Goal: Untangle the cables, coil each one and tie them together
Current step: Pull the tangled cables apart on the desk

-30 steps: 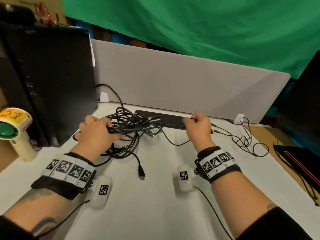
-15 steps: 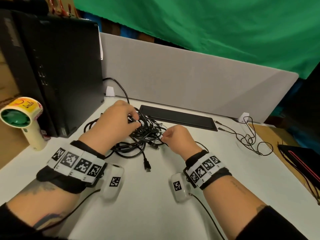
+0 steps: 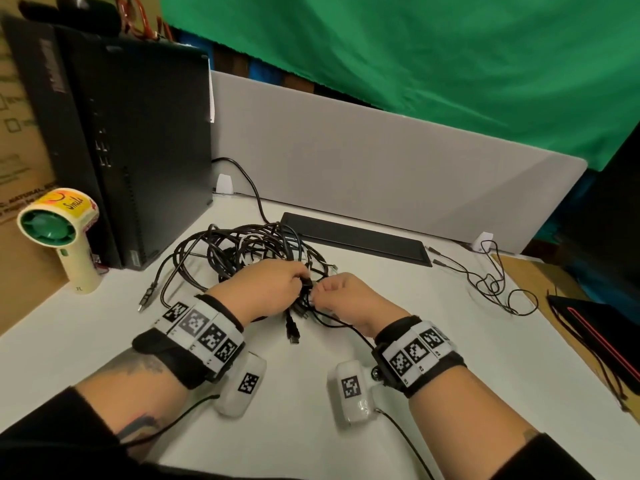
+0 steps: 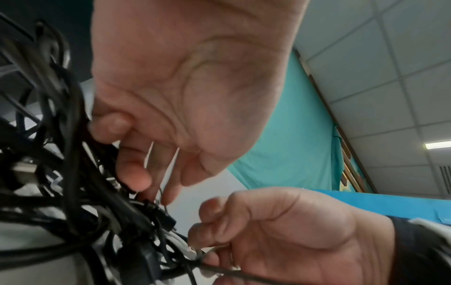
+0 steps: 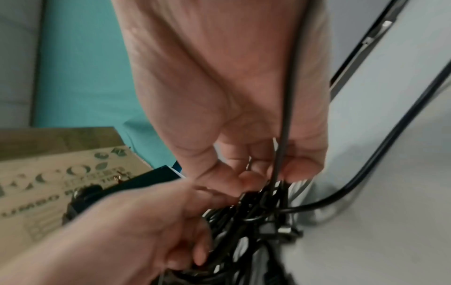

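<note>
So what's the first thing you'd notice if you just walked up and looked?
A big messy knot of black cables on the white table, with both hands picking at its near edge: the left hand grips a bunch, and the right hand pinches one thin cable. After that, the little fan with a green middle standing at the left, and the bright green cloth hanging behind.

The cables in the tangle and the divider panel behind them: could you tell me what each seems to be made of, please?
Tangled cables: black rubbery or plastic sheathing with a slight sheen, bending in soft loops; some ends carry metal plugs. Divider panel: probably grey felt or fabric, matte with no glare.
</note>
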The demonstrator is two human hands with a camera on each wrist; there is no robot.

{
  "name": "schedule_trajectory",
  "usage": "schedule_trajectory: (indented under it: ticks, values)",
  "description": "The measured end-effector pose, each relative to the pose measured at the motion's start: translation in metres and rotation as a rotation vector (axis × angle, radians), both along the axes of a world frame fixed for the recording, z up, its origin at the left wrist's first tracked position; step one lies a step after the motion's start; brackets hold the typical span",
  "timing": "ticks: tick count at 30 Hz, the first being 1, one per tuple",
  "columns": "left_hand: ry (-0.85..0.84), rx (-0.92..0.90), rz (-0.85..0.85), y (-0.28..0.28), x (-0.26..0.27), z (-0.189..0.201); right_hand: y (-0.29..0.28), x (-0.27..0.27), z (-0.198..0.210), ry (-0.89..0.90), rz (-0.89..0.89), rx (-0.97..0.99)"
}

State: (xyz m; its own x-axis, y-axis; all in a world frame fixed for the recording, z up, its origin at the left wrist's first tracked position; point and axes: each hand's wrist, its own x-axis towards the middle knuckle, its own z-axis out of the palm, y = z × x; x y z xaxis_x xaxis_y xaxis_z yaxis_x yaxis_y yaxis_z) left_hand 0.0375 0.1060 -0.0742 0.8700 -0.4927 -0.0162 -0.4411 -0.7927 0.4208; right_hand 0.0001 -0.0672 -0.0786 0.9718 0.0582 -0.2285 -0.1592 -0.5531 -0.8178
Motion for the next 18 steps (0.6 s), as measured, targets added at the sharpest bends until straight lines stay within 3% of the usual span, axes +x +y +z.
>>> schedule_trajectory:
  ticks: [4,9,13,18]
  values:
    - [-0.019,0.022,0.084,0.002,0.002,-0.005,0.009,-0.006,0.001,0.059,-0.099,0.101]
    - [-0.037,0.107,0.106,0.006,-0.002,-0.004,0.023,-0.002,-0.006,0.050,-0.250,0.039]
    - [-0.003,0.142,0.145,0.006,-0.003,-0.005,0.028,-0.001,-0.014,-0.039,-0.156,-0.188]
    - [0.020,0.104,0.229,0.012,0.001,0.001,0.022,0.000,-0.026,-0.094,-0.142,-0.177]
